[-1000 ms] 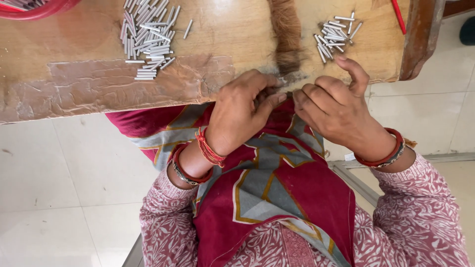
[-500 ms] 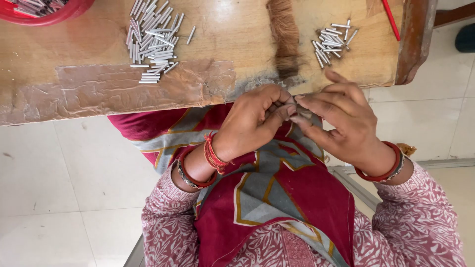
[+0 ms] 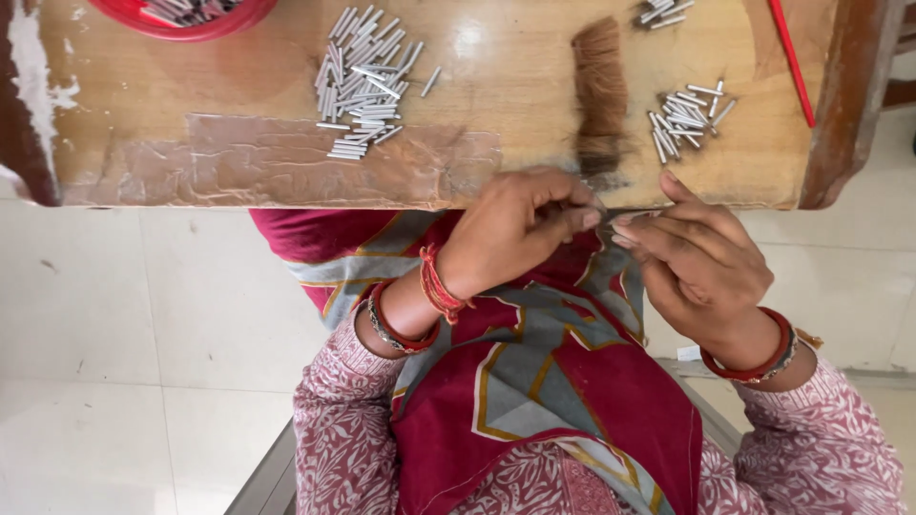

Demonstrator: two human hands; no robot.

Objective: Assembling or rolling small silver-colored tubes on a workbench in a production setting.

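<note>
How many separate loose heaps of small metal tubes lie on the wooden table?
3: a large heap left of centre, a smaller heap right of the brown fibre tuft, and a few cut by the top edge.

The wooden tabletop (image 3: 515, 57) has a patch of clear tape (image 3: 286, 162) along its near edge. A red bowl (image 3: 196, 21) sits at the far left corner. A large pile of small metal tubes (image 3: 367, 81) lies left of centre, a tuft of brown fibre (image 3: 601, 95) near the middle, a smaller tube pile (image 3: 685, 116) to its right, a few more tubes (image 3: 660, 11) at the far edge, and a red stick (image 3: 792, 59) by the right edge.
</note>
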